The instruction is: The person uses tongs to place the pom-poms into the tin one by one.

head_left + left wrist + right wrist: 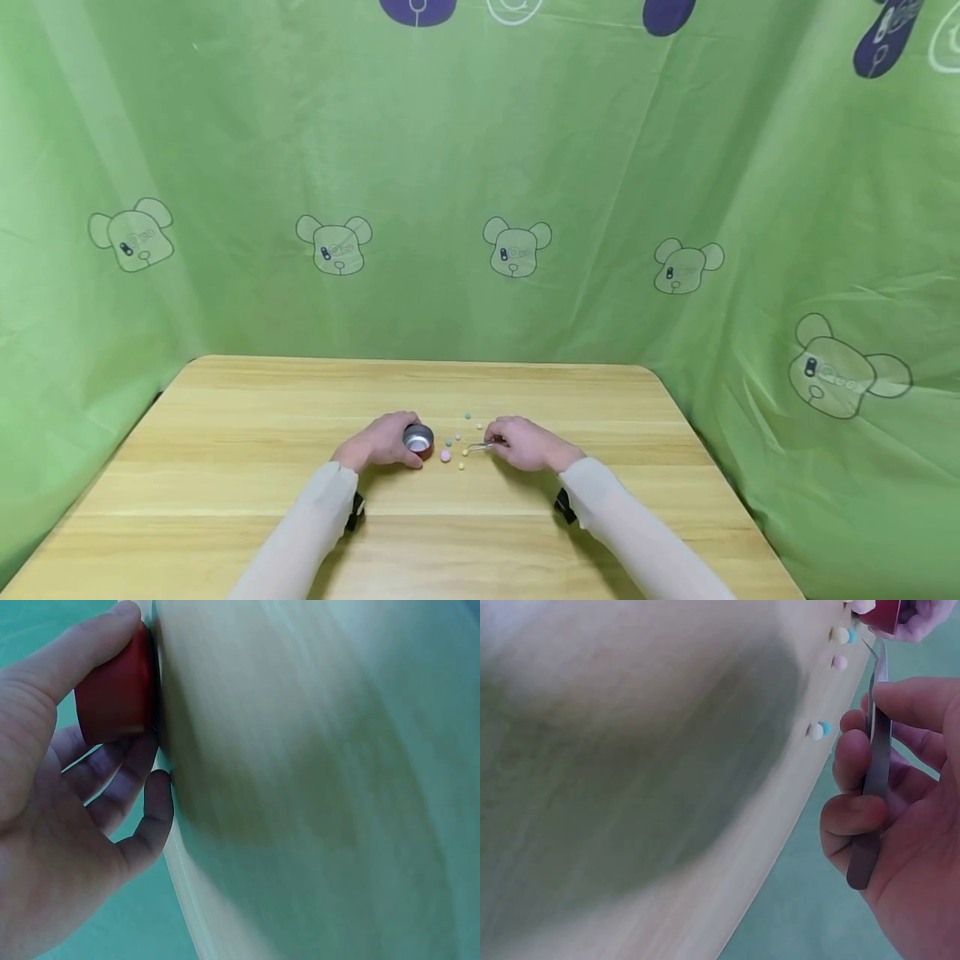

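1. Pale wooden table (285, 408), beneath the red cup (116, 697).
2. Green bear-print curtain (427, 158), behind the cup.
3. Left hand (382, 439), gripping the cup.
4. Right hand (528, 443), pinching tweezers (877, 761), right of the cup; small balls (446, 457) between.

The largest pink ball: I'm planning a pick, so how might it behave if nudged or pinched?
The largest pink ball looks round, so it would probably roll on the table if nudged. Tiny beside the left hand, it is likely light. The tweezers have narrow tips, so it might slip.
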`<state>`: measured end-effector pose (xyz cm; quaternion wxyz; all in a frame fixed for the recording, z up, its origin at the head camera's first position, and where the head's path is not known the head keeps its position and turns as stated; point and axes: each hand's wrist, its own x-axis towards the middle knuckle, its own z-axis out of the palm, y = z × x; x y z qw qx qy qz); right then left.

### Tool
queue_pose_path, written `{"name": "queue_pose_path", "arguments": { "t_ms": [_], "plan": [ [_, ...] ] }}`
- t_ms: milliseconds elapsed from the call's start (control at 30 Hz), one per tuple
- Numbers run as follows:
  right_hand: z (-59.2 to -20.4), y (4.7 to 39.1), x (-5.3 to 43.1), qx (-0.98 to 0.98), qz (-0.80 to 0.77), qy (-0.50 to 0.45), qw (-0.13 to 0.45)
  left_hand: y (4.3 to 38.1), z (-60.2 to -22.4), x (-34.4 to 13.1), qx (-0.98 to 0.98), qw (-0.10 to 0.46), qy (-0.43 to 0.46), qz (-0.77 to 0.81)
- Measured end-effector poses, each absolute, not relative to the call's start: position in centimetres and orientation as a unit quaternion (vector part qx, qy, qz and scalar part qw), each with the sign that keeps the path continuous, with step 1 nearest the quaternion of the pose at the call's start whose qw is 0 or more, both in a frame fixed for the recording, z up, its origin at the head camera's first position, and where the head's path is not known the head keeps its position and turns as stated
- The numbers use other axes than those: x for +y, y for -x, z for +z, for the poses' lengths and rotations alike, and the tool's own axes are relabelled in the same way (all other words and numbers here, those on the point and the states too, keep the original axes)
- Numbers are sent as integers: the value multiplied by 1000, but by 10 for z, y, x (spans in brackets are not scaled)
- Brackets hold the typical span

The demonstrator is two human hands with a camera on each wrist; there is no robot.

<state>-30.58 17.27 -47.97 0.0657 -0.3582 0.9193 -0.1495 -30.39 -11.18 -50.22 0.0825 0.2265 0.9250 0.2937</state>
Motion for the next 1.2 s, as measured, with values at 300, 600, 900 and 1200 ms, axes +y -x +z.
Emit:
{"name": "queue_pose_path", "arguments": {
  "t_ms": [300,600,900,1200],
  "plan": [
    [-483,306,172,919,-146,360,61,304,-504,-112,925,87,-221,296],
    [-491,310,173,920,-145,358,61,306,-506,-113,925,90,-220,298],
    [-489,310,171,921,-143,358,56,307,-505,-113,924,91,-220,298],
    [-489,312,169,922,-144,356,59,307,-504,-113,925,89,-222,296]
  ]
}}
